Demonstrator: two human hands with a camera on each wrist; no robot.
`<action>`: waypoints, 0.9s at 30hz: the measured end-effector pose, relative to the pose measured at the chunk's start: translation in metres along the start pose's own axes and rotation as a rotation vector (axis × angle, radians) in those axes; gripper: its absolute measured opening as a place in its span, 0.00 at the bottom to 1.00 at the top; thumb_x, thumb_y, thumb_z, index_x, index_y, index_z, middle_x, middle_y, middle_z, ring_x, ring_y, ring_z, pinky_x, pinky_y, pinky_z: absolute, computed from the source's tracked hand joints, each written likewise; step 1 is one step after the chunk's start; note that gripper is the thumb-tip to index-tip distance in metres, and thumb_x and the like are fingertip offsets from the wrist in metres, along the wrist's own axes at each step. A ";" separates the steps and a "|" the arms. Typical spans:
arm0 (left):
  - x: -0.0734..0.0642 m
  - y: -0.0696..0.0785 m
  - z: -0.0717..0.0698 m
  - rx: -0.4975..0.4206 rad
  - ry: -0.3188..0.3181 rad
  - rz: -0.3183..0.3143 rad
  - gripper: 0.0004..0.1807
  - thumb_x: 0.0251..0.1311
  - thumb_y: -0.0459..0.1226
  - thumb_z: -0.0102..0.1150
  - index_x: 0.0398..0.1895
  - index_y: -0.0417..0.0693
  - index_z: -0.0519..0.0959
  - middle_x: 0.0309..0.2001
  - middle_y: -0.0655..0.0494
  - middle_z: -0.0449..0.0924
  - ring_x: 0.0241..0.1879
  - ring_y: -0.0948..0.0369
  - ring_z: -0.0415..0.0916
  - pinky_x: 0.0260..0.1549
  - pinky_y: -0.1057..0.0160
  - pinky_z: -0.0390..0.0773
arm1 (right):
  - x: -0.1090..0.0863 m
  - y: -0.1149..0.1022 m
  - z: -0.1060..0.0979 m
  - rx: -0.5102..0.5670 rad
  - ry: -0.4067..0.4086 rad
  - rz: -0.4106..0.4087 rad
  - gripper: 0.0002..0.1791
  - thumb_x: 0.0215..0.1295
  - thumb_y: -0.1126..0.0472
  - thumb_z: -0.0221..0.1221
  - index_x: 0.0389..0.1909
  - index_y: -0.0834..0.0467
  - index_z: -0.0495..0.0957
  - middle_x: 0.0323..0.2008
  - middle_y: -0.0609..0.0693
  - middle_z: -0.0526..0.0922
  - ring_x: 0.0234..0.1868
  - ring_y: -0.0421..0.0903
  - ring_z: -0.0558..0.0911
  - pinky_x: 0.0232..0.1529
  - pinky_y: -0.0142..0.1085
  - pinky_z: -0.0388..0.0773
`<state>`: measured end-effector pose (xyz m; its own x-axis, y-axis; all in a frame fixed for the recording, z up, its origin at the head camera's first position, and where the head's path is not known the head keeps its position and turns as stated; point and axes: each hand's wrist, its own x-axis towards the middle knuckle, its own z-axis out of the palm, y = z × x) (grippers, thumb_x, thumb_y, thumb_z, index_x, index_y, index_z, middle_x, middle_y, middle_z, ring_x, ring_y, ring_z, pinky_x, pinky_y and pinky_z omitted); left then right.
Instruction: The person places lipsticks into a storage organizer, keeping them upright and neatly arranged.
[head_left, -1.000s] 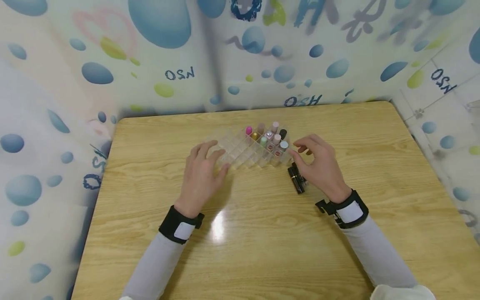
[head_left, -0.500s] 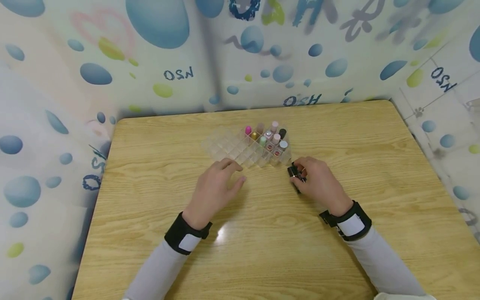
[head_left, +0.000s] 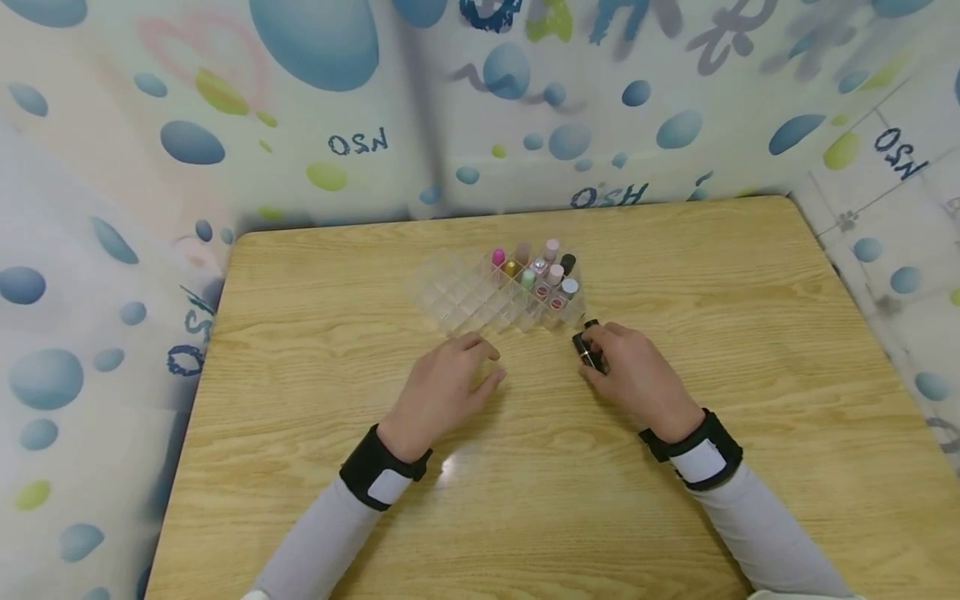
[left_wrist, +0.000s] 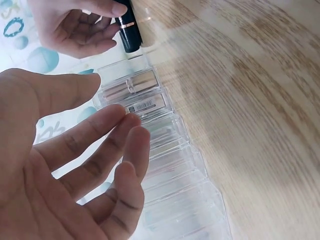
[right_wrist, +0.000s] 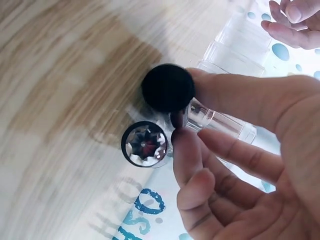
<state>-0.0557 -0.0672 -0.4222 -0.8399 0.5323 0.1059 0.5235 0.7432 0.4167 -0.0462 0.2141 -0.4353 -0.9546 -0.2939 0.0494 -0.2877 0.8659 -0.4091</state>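
Observation:
My right hand [head_left: 641, 375] pinches a black lipstick tube [head_left: 587, 353] between thumb and fingers, just right of the organizer's near corner. The tube has a gold band, plain in the left wrist view. Beside it in the right wrist view lies a second tube [right_wrist: 145, 144], its round end faceted and shiny inside a black rim. My left hand [head_left: 442, 392] holds nothing, fingers loosely bent, in front of the clear plastic organizer [head_left: 453, 293]. Lipsticks and bottles with pink, gold, mint, white and black tops fill slots in the organizer's right part.
The organizer stands toward the back of a wood-grain table [head_left: 525, 500]. Its left slots show no tubes. Behind the table hangs a pale wall covering [head_left: 420, 108] with blue and green drops, reaching round both sides.
Both hands have come back from the organizer's sides toward me. The right hand has moved down onto the black tubes and grips one; the left has moved right, in front of the organizer.

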 end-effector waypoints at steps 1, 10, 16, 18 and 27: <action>0.000 0.000 0.000 -0.001 -0.008 -0.006 0.16 0.68 0.47 0.63 0.47 0.45 0.87 0.47 0.53 0.86 0.43 0.56 0.85 0.38 0.57 0.85 | 0.000 -0.001 0.000 0.000 -0.010 -0.005 0.20 0.57 0.60 0.74 0.48 0.65 0.83 0.34 0.54 0.83 0.32 0.47 0.80 0.32 0.43 0.80; 0.000 0.004 0.000 -0.053 -0.082 -0.033 0.16 0.69 0.44 0.63 0.49 0.42 0.87 0.48 0.49 0.87 0.45 0.54 0.85 0.41 0.56 0.85 | -0.001 -0.009 0.003 -0.010 -0.109 -0.058 0.16 0.58 0.61 0.73 0.45 0.63 0.84 0.37 0.53 0.86 0.36 0.46 0.83 0.35 0.43 0.83; 0.000 0.005 0.003 -0.037 -0.075 0.005 0.16 0.67 0.43 0.65 0.51 0.44 0.86 0.52 0.51 0.86 0.49 0.54 0.84 0.46 0.55 0.85 | -0.001 -0.011 0.004 -0.034 -0.067 -0.117 0.13 0.57 0.58 0.73 0.42 0.58 0.88 0.39 0.50 0.88 0.40 0.48 0.85 0.38 0.46 0.84; 0.000 0.005 0.004 -0.024 -0.068 0.022 0.17 0.67 0.44 0.65 0.53 0.45 0.85 0.53 0.51 0.85 0.50 0.54 0.84 0.47 0.55 0.85 | 0.000 -0.012 0.004 -0.021 -0.057 -0.145 0.13 0.57 0.57 0.74 0.42 0.57 0.89 0.39 0.49 0.88 0.40 0.47 0.85 0.39 0.46 0.85; -0.001 0.007 0.008 -0.009 -0.065 0.077 0.24 0.64 0.45 0.68 0.62 0.47 0.82 0.57 0.50 0.84 0.53 0.52 0.83 0.49 0.54 0.84 | 0.005 -0.023 0.001 0.014 -0.031 -0.233 0.12 0.59 0.57 0.73 0.43 0.54 0.89 0.42 0.47 0.88 0.39 0.43 0.86 0.38 0.42 0.85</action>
<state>-0.0503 -0.0594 -0.4264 -0.7861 0.6131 0.0788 0.5844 0.6956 0.4179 -0.0438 0.1920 -0.4268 -0.8597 -0.4973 0.1164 -0.4986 0.7676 -0.4027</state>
